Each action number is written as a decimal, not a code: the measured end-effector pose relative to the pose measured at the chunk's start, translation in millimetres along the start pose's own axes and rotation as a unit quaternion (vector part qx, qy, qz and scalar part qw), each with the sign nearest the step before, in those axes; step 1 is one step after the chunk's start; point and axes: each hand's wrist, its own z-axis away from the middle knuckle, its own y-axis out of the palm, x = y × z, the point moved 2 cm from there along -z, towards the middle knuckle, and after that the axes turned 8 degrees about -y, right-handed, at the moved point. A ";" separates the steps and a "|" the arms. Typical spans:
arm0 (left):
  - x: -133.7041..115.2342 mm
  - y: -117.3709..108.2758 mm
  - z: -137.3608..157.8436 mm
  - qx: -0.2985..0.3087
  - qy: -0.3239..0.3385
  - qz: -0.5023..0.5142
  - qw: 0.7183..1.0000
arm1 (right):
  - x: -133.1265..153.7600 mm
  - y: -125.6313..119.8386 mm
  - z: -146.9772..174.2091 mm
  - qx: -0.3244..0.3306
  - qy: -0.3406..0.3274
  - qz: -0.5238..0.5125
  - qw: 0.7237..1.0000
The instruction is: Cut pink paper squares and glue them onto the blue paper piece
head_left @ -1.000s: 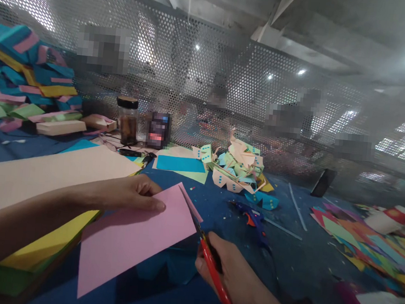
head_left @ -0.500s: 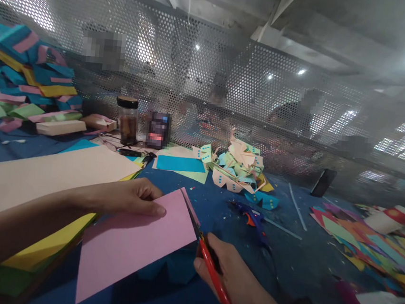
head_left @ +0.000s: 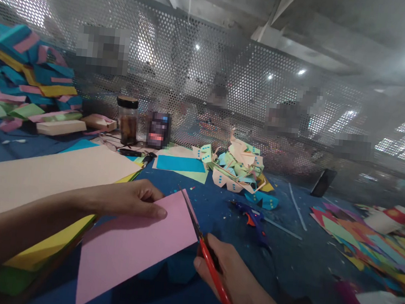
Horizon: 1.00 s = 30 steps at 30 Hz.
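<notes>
Left of the glue gun (head_left: pixel 258 224), the paper (head_left: pixel 135 250) is pinched by the left hand (head_left: pixel 137 199), thumb on top; the scissors (head_left: pixel 214 270) are gripped by the right hand (head_left: pixel 229 267). Presumably light and easily creased, the paper is best held flat beside the blades.

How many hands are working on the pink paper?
2: the left hand pinches the pink paper near its upper edge, and the right hand holds the red-handled scissors at the paper's right edge.
</notes>
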 end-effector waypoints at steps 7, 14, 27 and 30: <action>-0.9 0.7 0.3 -0.002 -0.013 -0.004 1.000 | -2.9 1.6 -0.1 0.001 -0.005 -0.011 1.000; 0.3 1.6 -1.1 -0.006 -0.018 0.006 1.000 | -0.7 0.9 -0.1 0.007 0.001 -0.005 1.000; 1.4 1.3 -2.5 -0.007 -0.024 0.003 1.000 | 1.5 2.1 -1.2 -0.003 0.005 -0.012 1.000; 0.4 1.7 -2.1 -0.004 -0.027 0.004 1.000 | 2.7 1.2 -1.6 -0.008 -0.004 -0.005 1.000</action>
